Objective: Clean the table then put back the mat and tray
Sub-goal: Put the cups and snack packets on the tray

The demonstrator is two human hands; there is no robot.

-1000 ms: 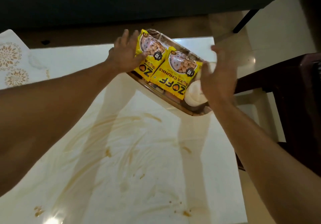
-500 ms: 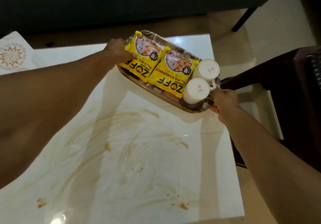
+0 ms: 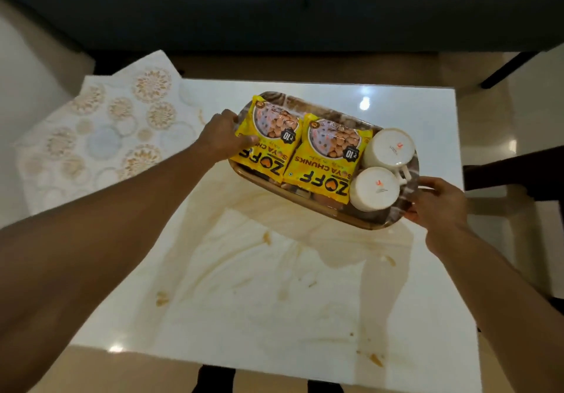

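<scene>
- Head view: brown smears cover the white desk [image 3: 274, 286]; a patterned mat [image 3: 100, 136] hangs off its far-left corner, beside a dark sofa [image 3: 274, 5].
- The tray [image 3: 360, 222], long axis running far-left to near-right, carries two yellow packets [image 3: 323, 161] and two upturned cups [image 3: 375, 188].
- Left hand [image 3: 219, 139] fingers grip its left end; right hand [image 3: 439, 203] fingers grip its right end.

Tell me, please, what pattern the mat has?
The mat is white with round floral medallions in gold and pale blue rings, seen in the head view.

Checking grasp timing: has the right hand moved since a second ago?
Yes. The right hand has dropped from above the white mugs to grip the tray's right end, nearer the table's right edge.
</scene>
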